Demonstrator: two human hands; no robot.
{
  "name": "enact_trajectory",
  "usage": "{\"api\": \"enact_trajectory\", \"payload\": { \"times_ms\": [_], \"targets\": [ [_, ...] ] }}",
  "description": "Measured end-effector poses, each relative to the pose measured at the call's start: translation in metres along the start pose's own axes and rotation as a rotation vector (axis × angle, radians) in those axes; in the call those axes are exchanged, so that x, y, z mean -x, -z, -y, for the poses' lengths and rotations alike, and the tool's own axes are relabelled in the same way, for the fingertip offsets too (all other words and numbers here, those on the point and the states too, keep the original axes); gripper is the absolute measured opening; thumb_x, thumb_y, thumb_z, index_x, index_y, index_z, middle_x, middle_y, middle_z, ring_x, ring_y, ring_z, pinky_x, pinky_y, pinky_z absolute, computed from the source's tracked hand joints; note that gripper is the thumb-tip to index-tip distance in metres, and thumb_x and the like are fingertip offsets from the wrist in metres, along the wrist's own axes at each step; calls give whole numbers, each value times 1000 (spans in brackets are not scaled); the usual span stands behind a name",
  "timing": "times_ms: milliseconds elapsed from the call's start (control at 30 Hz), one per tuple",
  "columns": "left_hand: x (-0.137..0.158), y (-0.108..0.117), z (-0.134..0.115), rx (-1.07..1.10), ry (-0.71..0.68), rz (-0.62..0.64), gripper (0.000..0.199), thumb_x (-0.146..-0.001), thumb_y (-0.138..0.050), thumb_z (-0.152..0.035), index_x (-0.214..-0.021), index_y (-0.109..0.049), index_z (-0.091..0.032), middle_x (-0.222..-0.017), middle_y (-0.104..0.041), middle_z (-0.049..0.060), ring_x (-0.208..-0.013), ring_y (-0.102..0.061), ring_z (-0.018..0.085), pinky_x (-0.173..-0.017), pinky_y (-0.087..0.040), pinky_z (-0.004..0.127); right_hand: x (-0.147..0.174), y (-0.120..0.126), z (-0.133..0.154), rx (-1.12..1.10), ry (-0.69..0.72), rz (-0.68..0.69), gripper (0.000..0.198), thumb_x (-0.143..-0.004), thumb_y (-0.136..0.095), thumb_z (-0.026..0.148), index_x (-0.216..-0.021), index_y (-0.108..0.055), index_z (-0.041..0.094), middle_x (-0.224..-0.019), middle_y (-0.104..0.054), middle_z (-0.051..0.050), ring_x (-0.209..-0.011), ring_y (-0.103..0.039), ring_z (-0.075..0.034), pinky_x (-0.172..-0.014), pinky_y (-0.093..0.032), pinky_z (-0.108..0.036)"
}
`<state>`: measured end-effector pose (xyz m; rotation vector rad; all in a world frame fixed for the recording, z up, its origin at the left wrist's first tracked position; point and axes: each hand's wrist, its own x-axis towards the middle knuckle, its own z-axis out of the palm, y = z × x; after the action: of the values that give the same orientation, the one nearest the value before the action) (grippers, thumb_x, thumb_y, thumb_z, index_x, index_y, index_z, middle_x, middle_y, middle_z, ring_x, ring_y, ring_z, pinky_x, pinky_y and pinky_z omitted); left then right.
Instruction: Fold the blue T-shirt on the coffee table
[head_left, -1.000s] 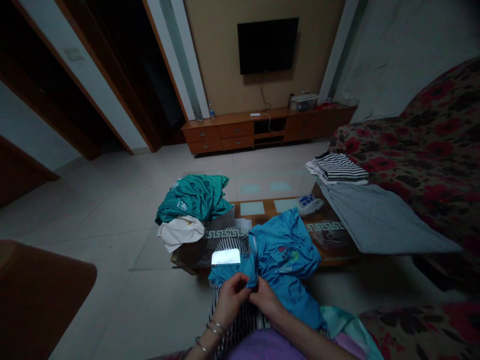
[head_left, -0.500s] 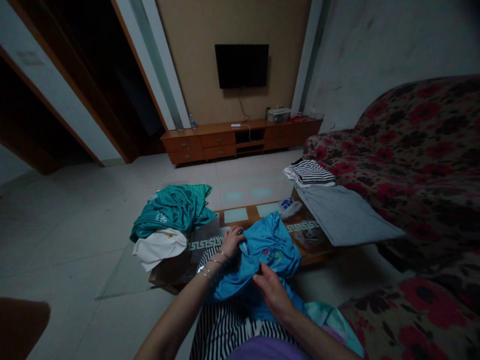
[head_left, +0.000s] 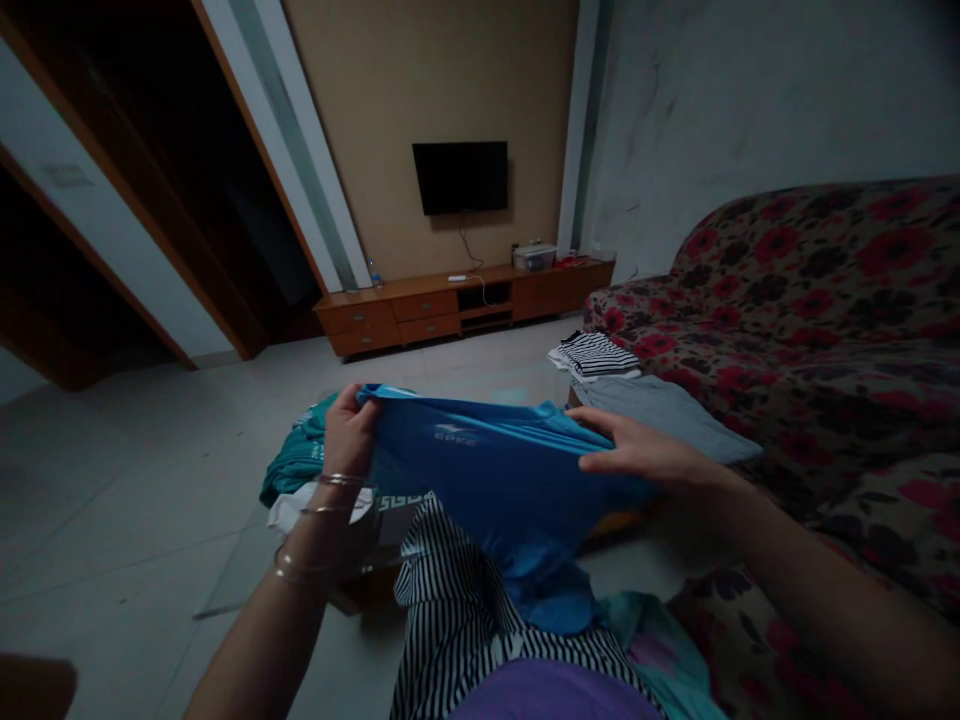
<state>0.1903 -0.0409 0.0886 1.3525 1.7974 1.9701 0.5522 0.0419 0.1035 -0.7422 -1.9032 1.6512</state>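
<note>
The shirt (head_left: 480, 470) is blue, with small pale lettering near its upper edge. It hangs raised, stretched wide along the top, narrowing to a crumpled lower end over the lap (head_left: 442, 600).

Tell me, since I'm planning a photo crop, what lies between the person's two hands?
The blue garment, spread between the left hand and the right hand, as the head view shows.

Two hands (head_left: 349, 432) (head_left: 637, 450), one blue shirt (head_left: 487, 475), one television (head_left: 460, 178), one cabinet (head_left: 427, 312).
</note>
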Motion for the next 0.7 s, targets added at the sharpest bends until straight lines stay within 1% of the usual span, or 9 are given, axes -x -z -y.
{"api": "enact_trajectory", "payload": {
  "times_ms": [100,167,233,300,367,400,467,567,700],
  "targets": [
    [27,38,-54,-189,-75,-53,35,-72,-66,-45,-87,-63,-13,-72,-57,-2,-64,-49,11,-61,-38,19,11,12,19,150,20,25,53,-60,-79,32,-110,-68,20,-104,-68,-6,-89,-64,-22,-72,-53,-31],
    [42,54,-57,-294,-72,-50,36,-72,-65,-47,-89,-64,-15,-75,-61,-2,-68,-52,13,-63,-40,21,4,19,9,156,11,33,49,-68,-74,36,-113,-66,21,-110,-66,-7,-95,-63,-22,-76,-51,-30],
    [54,59,-26,-370,31,55,38,-72,-63,-49,-90,-65,-16,-76,-63,-1,-70,-55,16,-64,-42,23,-15,22,-25,108,-11,54,45,-73,-69,38,-114,-66,20,-110,-66,-7,-94,-62,-20,-75,-49,-28],
    [67,53,33,-424,200,233,39,-69,-62,-50,-88,-65,-17,-76,-65,0,-72,-58,19,-64,-43,25,-42,21,-80,53,-55,71,43,-74,-67,38,-111,-66,18,-105,-67,-7,-87,-62,-17,-71,-47,-25],
    [88,42,103,-443,348,358,38,-66,-61,-49,-83,-64,-16,-75,-66,2,-75,-60,21,-67,-44,27,-67,14,-145,46,-160,33,43,-69,-69,33,-107,-67,13,-85,-68,-4,-72,-59,-15,-63,-45,-24],
    [100,38,136,-489,430,375,37,-63,-62,-48,-80,-64,-15,-70,-64,2,-72,-60,22,-65,-44,28,-76,10,-177,77,-217,-26,41,-68,-67,30,-105,-67,11,-72,-65,-1,-63,-56,-13,-58,-42,-22],
    [127,33,186,-573,502,360,37,-64,-61,-48,-79,-64,-14,-66,-62,2,-69,-59,21,-63,-43,27,-88,2,-230,151,-266,-125,39,-66,-63,23,-102,-66,8,-61,-60,2,-55,-50,-11,-56,-39,-23],
    [149,36,216,-602,487,318,40,-67,-58,-52,-83,-64,-15,-64,-59,1,-66,-58,19,-62,-41,27,-93,-3,-270,214,-172,-178,35,-69,-58,22,-100,-68,9,-72,-66,-2,-65,-56,-14,-66,-45,-28],
    [139,43,204,-496,457,256,44,-68,-59,-54,-88,-64,-16,-71,-64,2,-71,-61,20,-67,-45,27,-108,2,-259,258,24,-155,30,-75,-56,24,-99,-71,15,-102,-70,-7,-96,-62,-20,-92,-45,-35]
  ]
}}
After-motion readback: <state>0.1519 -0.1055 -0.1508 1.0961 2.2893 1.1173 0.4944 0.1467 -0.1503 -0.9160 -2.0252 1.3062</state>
